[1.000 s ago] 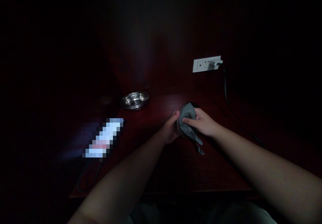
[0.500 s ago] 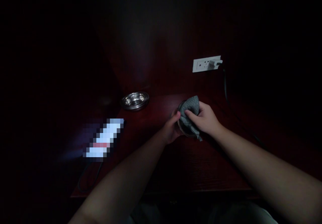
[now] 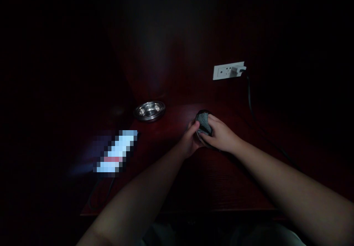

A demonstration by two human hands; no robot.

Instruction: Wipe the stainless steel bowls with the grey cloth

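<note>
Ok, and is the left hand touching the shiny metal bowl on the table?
Apart. The head view shows it: a stretch of red tabletop is visible between the left hand and the shiny metal bowl.

Dim light catches my bare fingers point(image 3: 209, 140); edges go black, a blue-white rectangular screen point(image 3: 117, 153) glows pixelated, a round silvery metal bowl point(image 3: 150, 110) glints.

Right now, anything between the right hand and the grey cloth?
Nothing visible: the right hand touches the grey cloth directly. The left hand has its thumb at the opposite edge, not between them.
</note>
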